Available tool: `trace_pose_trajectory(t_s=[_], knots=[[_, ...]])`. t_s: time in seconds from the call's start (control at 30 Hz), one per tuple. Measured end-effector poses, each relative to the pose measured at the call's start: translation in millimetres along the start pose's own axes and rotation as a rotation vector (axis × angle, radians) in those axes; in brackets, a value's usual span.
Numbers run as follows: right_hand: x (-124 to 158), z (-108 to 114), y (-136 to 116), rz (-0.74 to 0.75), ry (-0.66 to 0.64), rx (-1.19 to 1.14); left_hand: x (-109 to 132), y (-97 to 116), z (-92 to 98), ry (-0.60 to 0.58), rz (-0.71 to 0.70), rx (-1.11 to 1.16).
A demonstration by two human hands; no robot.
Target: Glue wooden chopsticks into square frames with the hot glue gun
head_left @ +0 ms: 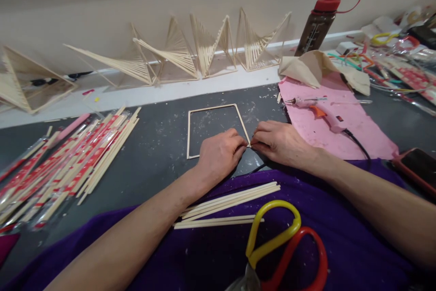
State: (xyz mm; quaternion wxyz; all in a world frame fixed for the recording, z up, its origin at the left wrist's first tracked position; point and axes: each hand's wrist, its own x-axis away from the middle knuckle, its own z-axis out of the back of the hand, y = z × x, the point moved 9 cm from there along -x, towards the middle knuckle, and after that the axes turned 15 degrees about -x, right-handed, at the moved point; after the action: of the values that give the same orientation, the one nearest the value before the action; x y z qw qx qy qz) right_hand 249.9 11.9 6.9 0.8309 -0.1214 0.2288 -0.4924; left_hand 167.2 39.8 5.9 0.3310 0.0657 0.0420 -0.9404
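Note:
A square frame of thin wooden sticks [188, 135] lies flat on the dark table. At its near right corner, my left hand [220, 151] pinches the sticks with closed fingers, its wrist crossing the near side. From the right, my right hand [281, 142] pinches the same corner, fingertips close to those of the left. The fingers hide part of the joint. Loose wooden sticks [231, 200] rest on the purple cloth [211, 257] over my lap, beside scissors with one yellow and one red handle [272, 250].
Wrapped chopsticks [68, 164] lie at left. Several twisted stick structures [213, 46] line the wall ledge. A pink and white glue gun [322, 111] rests on pink paper [368, 132], its cord running toward me. A bottle [315, 30] and a phone [417, 168] are at right.

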Motion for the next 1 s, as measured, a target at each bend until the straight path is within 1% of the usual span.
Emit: trace_pose_trajectory(t_s=[0.53,0.7,1.0], knots=[[-2.0,-1.5,-3.1,-0.013,-0.003,0.045,1.3,2.8,2.1,-0.013,-0.001,0.004],[-4.2,-3.5,-3.8,-0.001,0.004,0.050,1.1,3.6,2.8,-0.004,0.023,-0.005],[-8.4,-4.5,-8.2,0.013,-0.036,0.049,0.1,5.3,3.1,-0.001,0.016,-0.015]])
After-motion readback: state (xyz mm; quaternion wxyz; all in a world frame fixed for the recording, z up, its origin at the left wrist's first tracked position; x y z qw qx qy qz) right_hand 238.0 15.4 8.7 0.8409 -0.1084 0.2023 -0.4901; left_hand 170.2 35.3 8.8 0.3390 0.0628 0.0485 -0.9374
